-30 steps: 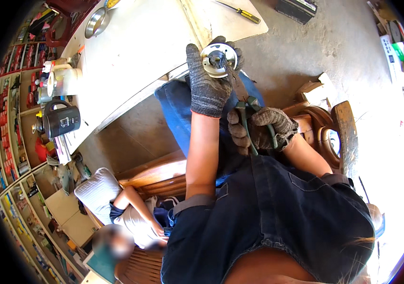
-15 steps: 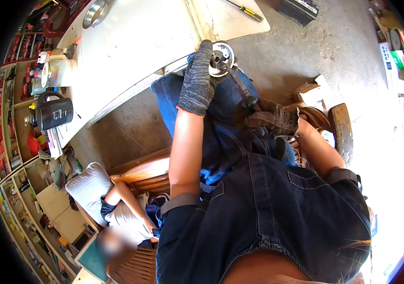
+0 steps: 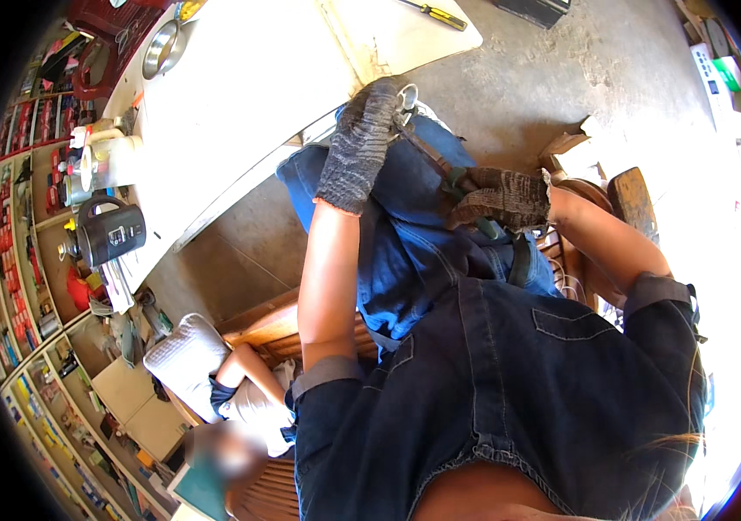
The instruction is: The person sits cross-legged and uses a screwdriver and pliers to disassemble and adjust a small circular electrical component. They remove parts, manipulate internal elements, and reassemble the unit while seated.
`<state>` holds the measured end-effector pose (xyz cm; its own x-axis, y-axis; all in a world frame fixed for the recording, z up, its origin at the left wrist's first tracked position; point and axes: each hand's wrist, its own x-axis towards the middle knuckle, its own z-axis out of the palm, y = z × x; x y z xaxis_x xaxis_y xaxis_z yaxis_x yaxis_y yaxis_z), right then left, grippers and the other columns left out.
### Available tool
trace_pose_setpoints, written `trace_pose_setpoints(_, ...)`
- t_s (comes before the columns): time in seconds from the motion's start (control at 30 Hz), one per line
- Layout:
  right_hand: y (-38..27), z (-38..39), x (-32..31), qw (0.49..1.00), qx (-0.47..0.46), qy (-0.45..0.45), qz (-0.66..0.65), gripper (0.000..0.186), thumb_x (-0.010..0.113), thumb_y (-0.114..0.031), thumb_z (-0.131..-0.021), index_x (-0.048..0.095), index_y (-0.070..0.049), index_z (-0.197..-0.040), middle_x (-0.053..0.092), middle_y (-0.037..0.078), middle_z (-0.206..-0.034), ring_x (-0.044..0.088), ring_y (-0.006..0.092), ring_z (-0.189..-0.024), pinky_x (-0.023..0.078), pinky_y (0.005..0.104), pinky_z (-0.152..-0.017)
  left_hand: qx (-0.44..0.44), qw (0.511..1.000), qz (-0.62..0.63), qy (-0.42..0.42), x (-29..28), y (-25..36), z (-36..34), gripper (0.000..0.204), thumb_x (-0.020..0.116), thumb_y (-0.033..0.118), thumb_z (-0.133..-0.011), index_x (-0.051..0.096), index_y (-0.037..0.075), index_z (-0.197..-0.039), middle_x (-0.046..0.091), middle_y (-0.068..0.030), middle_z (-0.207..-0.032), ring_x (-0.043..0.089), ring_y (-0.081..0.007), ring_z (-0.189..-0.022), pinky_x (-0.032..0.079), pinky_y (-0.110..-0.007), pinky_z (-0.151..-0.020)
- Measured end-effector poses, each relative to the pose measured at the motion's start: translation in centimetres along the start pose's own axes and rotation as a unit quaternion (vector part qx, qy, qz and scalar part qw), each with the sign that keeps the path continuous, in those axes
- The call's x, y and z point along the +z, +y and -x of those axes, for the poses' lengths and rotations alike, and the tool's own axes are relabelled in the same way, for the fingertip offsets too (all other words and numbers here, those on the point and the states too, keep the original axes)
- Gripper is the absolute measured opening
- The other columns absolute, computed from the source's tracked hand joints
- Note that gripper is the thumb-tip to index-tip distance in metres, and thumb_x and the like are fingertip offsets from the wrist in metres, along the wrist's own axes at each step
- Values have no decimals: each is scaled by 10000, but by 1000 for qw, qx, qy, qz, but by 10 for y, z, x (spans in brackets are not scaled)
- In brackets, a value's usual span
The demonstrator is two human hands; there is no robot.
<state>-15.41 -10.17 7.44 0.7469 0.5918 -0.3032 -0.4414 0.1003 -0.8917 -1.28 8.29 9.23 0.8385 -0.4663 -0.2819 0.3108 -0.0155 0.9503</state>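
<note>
Round metal part (image 3: 405,97) sits top centre of frame, on my knee, mostly hidden under my left hand (image 3: 357,143). Left glove is curled over it, fingers closed around the part. A dark green-handled tool (image 3: 440,169) runs from the part diagonally down-right across the blue jeans (image 3: 405,252). My right hand (image 3: 502,198), right of centre, is gloved too, fingers wrapped tight round the tool's handles. Can't tell what the tool's head is doing at the part; glove covers it.

Outward: white table (image 3: 240,95) fills upper left, steel bowl (image 3: 162,48) near its far end, yellow-handled screwdriver (image 3: 433,13) at top edge. Black kettle (image 3: 110,230) at left. Concrete floor (image 3: 544,87) upper right. Another person (image 3: 231,408) sits lower left.
</note>
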Motion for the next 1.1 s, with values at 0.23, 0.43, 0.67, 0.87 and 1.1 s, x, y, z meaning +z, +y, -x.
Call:
trace_pose_setpoints(0.23,0,2,2,998,-49,29,14,340,603,-157,-871,492,21,-1138,564,80,-1061,554,155,-958,459,307,-843,-115,957,266,7,11,7,-5,529,432,449,-929,460,-12,-1187,584,-191,-1079,615,-313,-946,540,-516,-803)
trace_pose_setpoints(0.43,-14,7,3,998,-3,35,-42,347,614,-143,-844,502,22,-1128,594,95,-1019,557,150,-943,457,284,-834,-130,937,324,1,9,0,-8,526,454,428,-926,422,-32,-1178,552,-213,-1083,613,-336,-911,566,-504,-750)
trace_pose_setpoints(0.67,19,-1,-11,989,-88,15,117,276,608,-136,-836,553,-22,-1082,570,87,-1039,551,163,-932,457,279,-797,-91,959,267,38,20,-1,-6,462,513,350,-917,438,-23,-1178,551,-196,-1089,590,-325,-969,538,-509,-815)
trace_pose_setpoints(0.87,24,-8,2,991,-96,47,-82,204,581,-108,-859,571,-71,-1059,537,56,-987,546,126,-827,465,250,-675,-64,963,259,40,22,-5,-6,403,525,277,-911,444,-25,-1165,557,-198,-1078,592,-319,-961,539,-502,-810)
trace_pose_setpoints(1.1,-2,-2,18,929,64,36,-362,302,647,-90,-808,511,-35,-1072,540,29,-819,539,129,-642,443,247,-581,-64,948,310,37,24,2,-6,491,485,372,-904,447,-41,-1167,569,-231,-1053,591,-353,-954,512,-521,-843)
